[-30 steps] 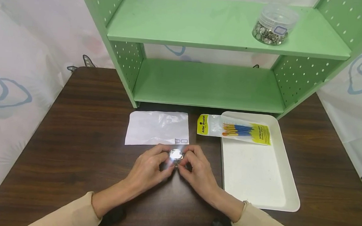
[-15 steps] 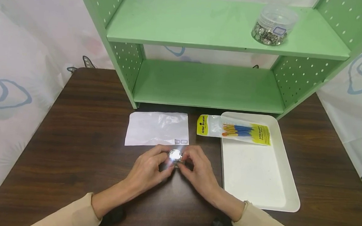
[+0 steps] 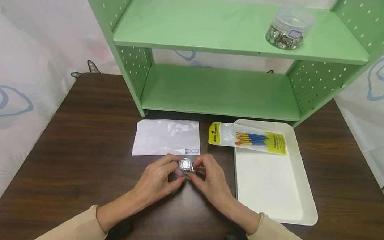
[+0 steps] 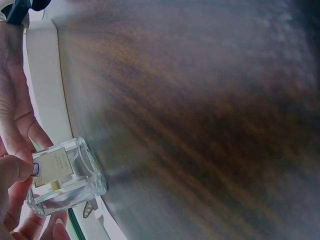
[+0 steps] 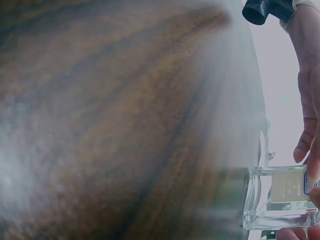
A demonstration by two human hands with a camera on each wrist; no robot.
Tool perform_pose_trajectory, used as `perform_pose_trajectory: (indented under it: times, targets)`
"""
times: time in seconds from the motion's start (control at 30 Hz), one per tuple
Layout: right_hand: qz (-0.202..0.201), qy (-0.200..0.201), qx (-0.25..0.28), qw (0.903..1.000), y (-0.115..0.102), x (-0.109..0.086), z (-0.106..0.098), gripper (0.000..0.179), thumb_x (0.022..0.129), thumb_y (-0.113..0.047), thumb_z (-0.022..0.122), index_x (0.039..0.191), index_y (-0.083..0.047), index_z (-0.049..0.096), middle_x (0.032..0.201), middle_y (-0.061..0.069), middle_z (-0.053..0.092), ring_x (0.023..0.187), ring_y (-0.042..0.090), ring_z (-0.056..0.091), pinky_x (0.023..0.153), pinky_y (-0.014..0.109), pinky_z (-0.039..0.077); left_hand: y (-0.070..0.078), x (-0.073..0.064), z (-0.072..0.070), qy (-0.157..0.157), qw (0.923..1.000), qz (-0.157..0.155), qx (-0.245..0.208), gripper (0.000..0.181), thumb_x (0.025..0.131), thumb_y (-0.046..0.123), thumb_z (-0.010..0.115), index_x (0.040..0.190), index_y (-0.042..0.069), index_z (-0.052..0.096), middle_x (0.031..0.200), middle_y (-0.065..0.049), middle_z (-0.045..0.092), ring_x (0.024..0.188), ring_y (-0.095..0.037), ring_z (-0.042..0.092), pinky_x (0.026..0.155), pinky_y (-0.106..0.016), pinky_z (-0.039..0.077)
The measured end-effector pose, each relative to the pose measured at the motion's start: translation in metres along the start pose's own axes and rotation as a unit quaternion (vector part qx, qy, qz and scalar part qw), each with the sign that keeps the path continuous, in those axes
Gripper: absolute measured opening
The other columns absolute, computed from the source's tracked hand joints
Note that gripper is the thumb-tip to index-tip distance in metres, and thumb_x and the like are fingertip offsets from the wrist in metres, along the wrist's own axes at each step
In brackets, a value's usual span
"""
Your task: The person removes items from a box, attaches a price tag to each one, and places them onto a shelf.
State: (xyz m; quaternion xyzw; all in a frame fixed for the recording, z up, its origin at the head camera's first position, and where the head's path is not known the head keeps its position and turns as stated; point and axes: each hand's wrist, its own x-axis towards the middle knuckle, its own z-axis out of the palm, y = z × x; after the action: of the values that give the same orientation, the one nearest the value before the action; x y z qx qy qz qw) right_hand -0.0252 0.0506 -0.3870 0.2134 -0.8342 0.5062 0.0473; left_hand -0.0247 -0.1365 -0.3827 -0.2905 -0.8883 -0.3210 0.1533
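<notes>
In the head view a small perfume bottle (image 3: 185, 164) shows its shiny silver top, upright on the table between both hands. Its body is clear, thick-walled glass (image 4: 90, 175) with a cream label (image 5: 285, 187). A small blue-edged sticker (image 4: 36, 169) sits on the label's edge, partly under a thumb. My left hand (image 3: 158, 174) grips the bottle's left side, thumb in front and fingers behind. My right hand (image 3: 213, 181) holds the right side, thumb at the front and curled fingers at the side and behind. The bottle's back is hidden.
Behind the hands lies a white sheet (image 3: 165, 136) with two blue-edged stickers (image 3: 191, 151). To the right, a brush packet (image 3: 249, 138) overlaps a white tray (image 3: 274, 186). A green shelf (image 3: 219, 90) stands behind, with a jar of metal pieces (image 3: 288, 30) on its upper board.
The right fingers shift slightly against the bottle, and the glare on its silver top shrinks. The left hand stays in place.
</notes>
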Motion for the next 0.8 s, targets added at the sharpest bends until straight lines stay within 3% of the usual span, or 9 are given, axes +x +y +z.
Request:
perform_pose_trajectory:
  times: [0.33,0.53,0.8]
  targets:
    - [0.021,-0.006,0.002,0.9998,-0.0012,0.0013,-0.0003,0.035,0.075,0.007,0.074,0.098,-0.005,0.05,0.099,0.006,0.055,0.097,0.017,0.06,0.077,0.024,0.054,-0.0011,-0.0002,0.0005,0.01,0.9998,0.015,-0.006,0.025,0.066,0.006,0.082,0.07,0.012,0.058,0.106,-0.006,0.066,0.089,-0.014,0.064,0.064,-0.021,0.05]
    - [0.02,-0.01,-0.005,0.9997,-0.0016,0.0018,-0.0011,0.039,0.073,0.006,0.075,0.106,-0.002,0.057,0.102,0.009,0.056,0.098,0.02,0.061,0.077,0.023,0.054,-0.0021,0.0004,0.0008,0.01,0.9997,0.02,-0.012,0.025,0.067,0.003,0.081,0.072,0.011,0.058,0.105,-0.006,0.066,0.089,-0.014,0.065,0.066,-0.022,0.052]
    - [0.027,-0.012,-0.003,0.9995,-0.0014,0.0027,-0.002,0.035,0.073,0.006,0.076,0.104,-0.002,0.062,0.1,0.007,0.056,0.094,0.018,0.062,0.075,0.022,0.054,-0.003,0.0006,0.001,0.013,0.9996,0.023,-0.013,0.025,0.067,0.003,0.081,0.072,0.012,0.058,0.104,-0.005,0.066,0.088,-0.014,0.065,0.066,-0.023,0.052]
